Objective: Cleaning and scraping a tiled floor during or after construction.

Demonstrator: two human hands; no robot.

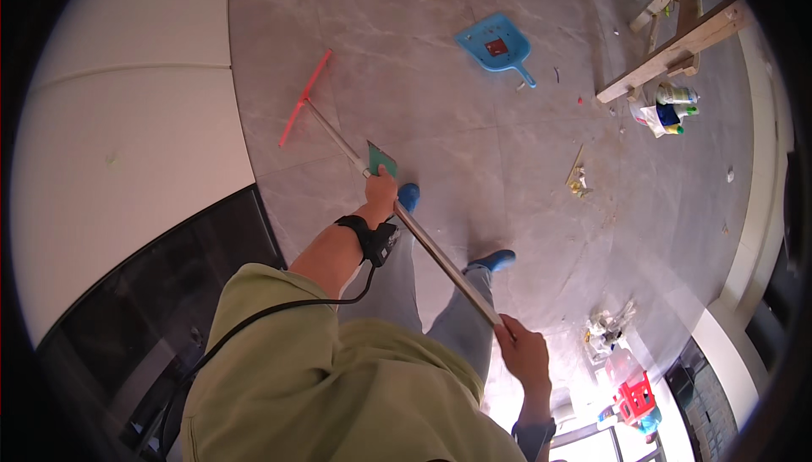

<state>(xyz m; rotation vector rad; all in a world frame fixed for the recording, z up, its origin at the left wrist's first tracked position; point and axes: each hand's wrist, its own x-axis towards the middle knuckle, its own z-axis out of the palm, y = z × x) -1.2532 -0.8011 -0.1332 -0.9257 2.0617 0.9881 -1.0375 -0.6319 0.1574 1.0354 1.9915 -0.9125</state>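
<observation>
A floor squeegee with a red head [306,99] and a metal pole [444,259] slants across the floor in front of me. My left hand [380,192] grips the pole at its middle. The same hand also holds a green scraper [382,161] against the pole, its blade pointing away from me. My right hand [525,351] is closed around the pole's near end, by my right hip. The squeegee head appears to rest on the grey tiled floor [406,81]. Fingers hide part of the pole and the scraper's handle.
A blue dustpan [498,43] holding bits of debris lies ahead. Wooden trestle pieces [672,50] stand at right, near bottles [675,94]. Scraps [578,183] and a rubbish heap [606,329] litter the floor. A white panel [139,138] borders the left; a red plastic stool [634,398] sits lower right.
</observation>
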